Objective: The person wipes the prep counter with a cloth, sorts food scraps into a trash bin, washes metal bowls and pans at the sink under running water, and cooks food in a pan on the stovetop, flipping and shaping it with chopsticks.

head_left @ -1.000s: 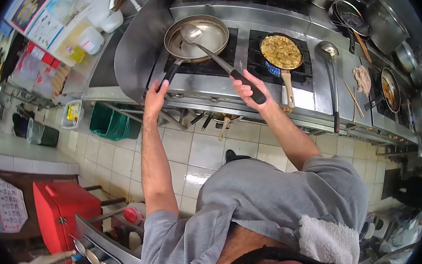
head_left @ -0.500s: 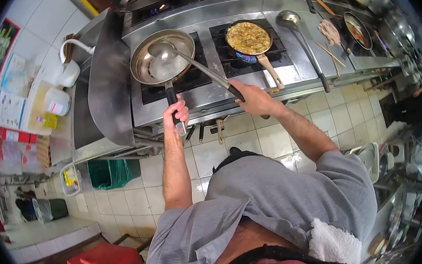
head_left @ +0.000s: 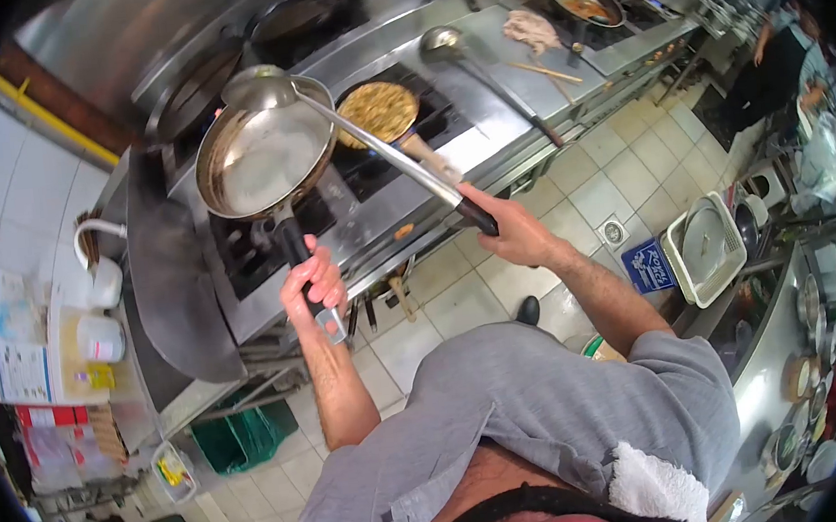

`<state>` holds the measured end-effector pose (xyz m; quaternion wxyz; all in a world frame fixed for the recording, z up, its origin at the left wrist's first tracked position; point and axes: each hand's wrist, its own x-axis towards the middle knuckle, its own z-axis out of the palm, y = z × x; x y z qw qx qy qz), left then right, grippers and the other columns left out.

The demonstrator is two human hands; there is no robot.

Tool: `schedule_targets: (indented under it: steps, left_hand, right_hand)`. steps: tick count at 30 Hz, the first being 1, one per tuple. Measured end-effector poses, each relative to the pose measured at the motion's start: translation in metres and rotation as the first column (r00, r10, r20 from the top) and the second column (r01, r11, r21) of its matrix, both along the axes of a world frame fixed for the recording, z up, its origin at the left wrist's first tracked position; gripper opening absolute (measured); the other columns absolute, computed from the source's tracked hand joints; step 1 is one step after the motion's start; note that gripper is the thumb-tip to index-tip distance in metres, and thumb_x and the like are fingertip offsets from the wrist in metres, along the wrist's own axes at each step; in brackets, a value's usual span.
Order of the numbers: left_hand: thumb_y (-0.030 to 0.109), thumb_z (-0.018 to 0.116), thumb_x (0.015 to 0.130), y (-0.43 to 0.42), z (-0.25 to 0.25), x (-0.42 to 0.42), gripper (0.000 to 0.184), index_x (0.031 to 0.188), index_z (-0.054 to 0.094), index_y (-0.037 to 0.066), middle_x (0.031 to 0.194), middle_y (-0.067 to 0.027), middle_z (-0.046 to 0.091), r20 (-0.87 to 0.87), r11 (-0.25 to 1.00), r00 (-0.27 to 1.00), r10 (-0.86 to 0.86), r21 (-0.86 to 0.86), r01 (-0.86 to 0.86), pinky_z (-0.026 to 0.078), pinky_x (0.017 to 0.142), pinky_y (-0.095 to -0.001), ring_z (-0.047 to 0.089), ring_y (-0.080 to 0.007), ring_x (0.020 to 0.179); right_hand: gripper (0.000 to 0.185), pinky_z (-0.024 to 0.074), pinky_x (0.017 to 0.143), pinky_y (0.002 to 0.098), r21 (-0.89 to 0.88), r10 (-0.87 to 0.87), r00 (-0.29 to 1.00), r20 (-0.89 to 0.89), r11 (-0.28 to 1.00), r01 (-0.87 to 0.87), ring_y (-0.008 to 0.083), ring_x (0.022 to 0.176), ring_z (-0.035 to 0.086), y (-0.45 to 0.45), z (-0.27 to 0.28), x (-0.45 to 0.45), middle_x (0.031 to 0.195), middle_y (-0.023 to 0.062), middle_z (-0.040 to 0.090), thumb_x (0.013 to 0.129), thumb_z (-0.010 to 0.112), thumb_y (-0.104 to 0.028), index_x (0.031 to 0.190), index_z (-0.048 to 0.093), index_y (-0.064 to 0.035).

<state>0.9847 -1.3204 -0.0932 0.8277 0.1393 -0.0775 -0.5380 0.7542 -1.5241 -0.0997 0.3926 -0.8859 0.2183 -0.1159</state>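
Observation:
My left hand (head_left: 314, 284) is wrapped round the black handle of a steel frying pan (head_left: 265, 160), which is raised above the left burner. Its inside is pale and shiny. In my right hand (head_left: 515, 230) is the black grip of a long ladle (head_left: 383, 150). The ladle's bowl is over the pan's far rim; whether they touch I cannot tell. Just right of the pan, a smaller pan of browned, chunky food (head_left: 380, 112) sits on a burner, its light handle pointing toward me.
A second ladle (head_left: 490, 86) lies on the steel counter, near chopsticks (head_left: 546, 72) and a crumpled cloth (head_left: 530, 30). Another pan with reddish sauce (head_left: 582, 4) stands farther right. A curved metal guard (head_left: 175, 272) borders the stove's left. A person in dark clothes (head_left: 769, 71) is at the far right.
The view has turned, swinging the stove to a slant. My left hand has lifted the frying pan off its burner. The ladle's bowl has shifted from inside the pan to its far rim.

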Motion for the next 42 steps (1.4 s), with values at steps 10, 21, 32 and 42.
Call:
schedule_targets:
  steps: [10, 21, 32, 42]
  left_hand:
    - [0.004, 0.040, 0.087, -0.176, 0.132, -0.109, 0.026, 0.106, 0.036, -0.013, 0.070, -0.0062, 0.040, -0.057, 0.967, 0.989, -0.136, -0.223, 0.120, 0.042, 0.038, -0.0235, 0.044, -0.0099, 0.047]
    - [0.003, 0.042, 0.088, -0.427, 0.233, -0.166, 0.012, 0.081, 0.033, 0.002, 0.061, -0.0022, 0.038, -0.112, 0.801, 0.821, -0.560, -0.328, 0.502, 0.044, 0.042, -0.0237, 0.041, -0.0108, 0.045]
    - [-0.005, 0.043, 0.083, -0.740, 0.265, -0.094, 0.006, 0.079, 0.042, -0.008, 0.064, -0.0054, 0.043, 0.221, 0.781, 0.848, -0.482, -0.330, 0.530, 0.045, 0.051, -0.0241, 0.044, -0.0122, 0.054]
    - [-0.005, 0.051, 0.081, -0.955, 0.274, -0.022, 0.008, 0.086, 0.047, -0.010, 0.067, -0.0058, 0.047, 0.494, 0.926, 0.831, -0.254, -0.122, 0.356, 0.046, 0.052, -0.0254, 0.047, -0.0110, 0.054]
  right_hand:
    - [0.079, 0.0401, 0.048, 0.0222, 0.721, -0.442, 0.811, 0.384, 0.692, 0.036, 0.0078, 0.057, 0.048, -0.111, 0.049, -0.208, 0.080, 0.0031, 0.049, 0.070, 0.060, 0.005, 0.139, 0.025, -0.0075]
    - [0.079, 0.0396, 0.043, 0.0236, 0.780, -0.848, 0.461, 0.261, 0.466, 0.417, 0.0102, 0.050, 0.050, -0.192, -0.002, -0.361, 0.072, 0.0038, 0.051, 0.067, 0.062, 0.005, 0.136, 0.024, 0.0006]
    - [0.076, 0.0404, 0.041, 0.0265, 0.771, -0.992, 0.127, -0.015, 0.069, 0.633, 0.0140, 0.046, 0.049, -0.251, -0.097, -0.407, 0.067, 0.0075, 0.052, 0.066, 0.058, 0.008, 0.133, 0.023, 0.0071]
    - [0.073, 0.0409, 0.036, 0.0279, 0.805, -0.985, 0.030, -0.172, -0.123, 0.581, 0.0152, 0.041, 0.050, -0.349, -0.145, -0.398, 0.058, 0.0060, 0.052, 0.065, 0.060, 0.008, 0.130, 0.027, 0.0046]
